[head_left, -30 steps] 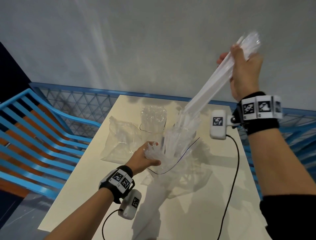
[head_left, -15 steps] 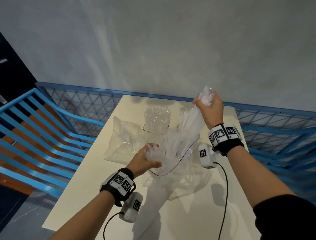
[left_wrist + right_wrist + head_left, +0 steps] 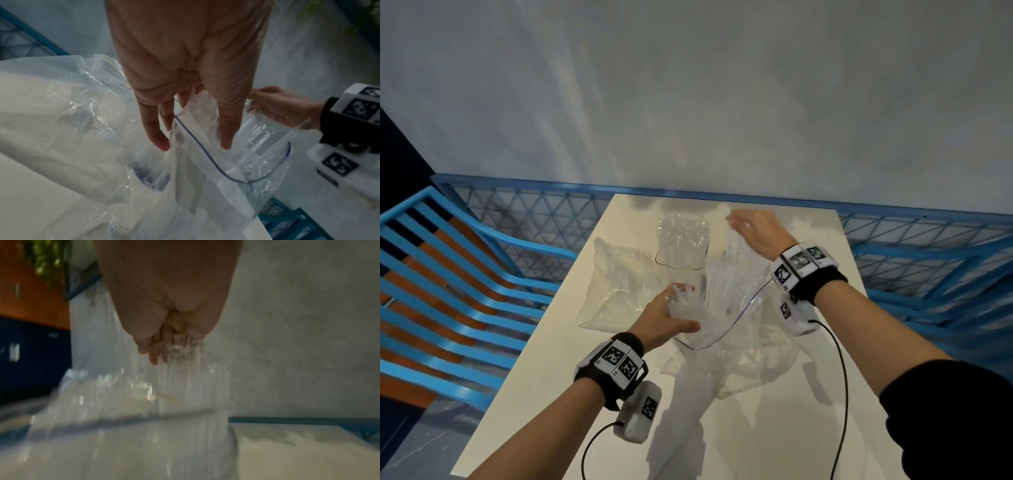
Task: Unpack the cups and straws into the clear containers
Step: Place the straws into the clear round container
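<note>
A bundle of clear straws [image 3: 726, 284] stands inside a clear container [image 3: 726, 329] with a thin dark rim line, at the middle of the table. My right hand [image 3: 750, 229] grips the tops of the straws [image 3: 185, 378] from above; the right wrist view is blurred. My left hand [image 3: 671, 315] grips crumpled plastic bag film at the near rim of that container [image 3: 216, 164], with the film pinched between thumb and fingers [image 3: 156, 138]. Behind it stands a second clear container [image 3: 681, 240] that holds clear cups.
A loose plastic bag [image 3: 616, 284] lies left of the containers on the cream table [image 3: 791, 428]. More bag film spreads under the straw container. Blue slatted chairs [image 3: 448, 291] flank the table, with a blue mesh rail [image 3: 534, 212] behind. Wrist cables [image 3: 842, 377] trail across the near table.
My right hand has come down from high above the table, lowering the straw bundle into the container. My left hand has kept its grip on the bag film.
</note>
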Tool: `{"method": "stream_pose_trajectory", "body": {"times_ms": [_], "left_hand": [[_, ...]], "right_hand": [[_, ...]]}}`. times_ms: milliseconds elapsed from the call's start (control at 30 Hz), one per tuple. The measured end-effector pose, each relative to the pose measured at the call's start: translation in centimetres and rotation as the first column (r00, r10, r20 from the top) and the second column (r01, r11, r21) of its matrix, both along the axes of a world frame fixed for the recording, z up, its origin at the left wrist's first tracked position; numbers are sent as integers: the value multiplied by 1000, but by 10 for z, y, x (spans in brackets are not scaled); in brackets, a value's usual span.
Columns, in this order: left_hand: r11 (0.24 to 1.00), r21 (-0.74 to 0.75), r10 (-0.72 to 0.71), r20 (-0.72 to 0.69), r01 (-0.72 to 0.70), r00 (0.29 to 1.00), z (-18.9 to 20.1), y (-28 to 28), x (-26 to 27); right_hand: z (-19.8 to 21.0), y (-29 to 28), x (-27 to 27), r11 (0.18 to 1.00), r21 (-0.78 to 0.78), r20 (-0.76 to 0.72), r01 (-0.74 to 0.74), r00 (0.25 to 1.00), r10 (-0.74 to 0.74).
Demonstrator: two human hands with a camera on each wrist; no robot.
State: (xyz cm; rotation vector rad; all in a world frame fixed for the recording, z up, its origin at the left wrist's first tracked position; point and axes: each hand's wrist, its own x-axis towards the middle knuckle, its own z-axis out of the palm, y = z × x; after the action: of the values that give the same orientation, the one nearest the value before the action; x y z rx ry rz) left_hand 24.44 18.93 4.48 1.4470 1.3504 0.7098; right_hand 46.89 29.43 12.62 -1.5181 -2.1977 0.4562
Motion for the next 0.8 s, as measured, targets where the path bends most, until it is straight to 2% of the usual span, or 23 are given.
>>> {"method": "stream_pose_trajectory", "body": {"times_ms": [67,133,167,233,300,333,433,533,567,633,700,767,800], "left_hand": [[1000,0,-1,-4,1,1000,1,1,2],[1000,4,-1,-6,1,1000,2,0,2],[1000,5,-2,-10,2,1000,1,0,2],[1000,1,5,-10,-5,1000,0,0,2],[1000,-3,22,7,-22,1000,-2,0,2],[1000,1,28,13,-28,1000,-2,0,2],[999,13,34,12,-34,999,-3,1,5],[999,24,26,16,-26,1000,-4,2,8],[999,27,19,15,-20,1000,-3,3,8],[1000,29,13,16,-13,1000,-2,3,7],[999,36,18,17,-19,1000,-1,3,8],[999,30,15,18,-15,1000,-1,2,9],[1000,29,5,18,-5,1000,-1,2,11]], "right_hand": [[-12,-7,0,993,-112,230,-46,971,71],[-9,-15,1,996,-53,266,-78,960,90],[-4,-20,1,997,12,198,-80,977,76],[10,-32,3,983,185,-60,-6,998,17],[23,-49,6,936,314,-339,156,940,-43],[26,-56,8,923,321,-417,213,907,-64],[27,-70,13,939,244,-449,241,887,-111],[26,-79,21,926,231,-461,299,871,-167],[27,-82,22,926,195,-469,322,860,-201],[22,-90,25,943,25,-433,331,854,-288],[11,-95,25,933,-221,-284,285,896,-341],[-7,-99,19,891,-402,-150,210,945,-291],[-15,-100,15,885,-436,-137,164,960,-245]]}}
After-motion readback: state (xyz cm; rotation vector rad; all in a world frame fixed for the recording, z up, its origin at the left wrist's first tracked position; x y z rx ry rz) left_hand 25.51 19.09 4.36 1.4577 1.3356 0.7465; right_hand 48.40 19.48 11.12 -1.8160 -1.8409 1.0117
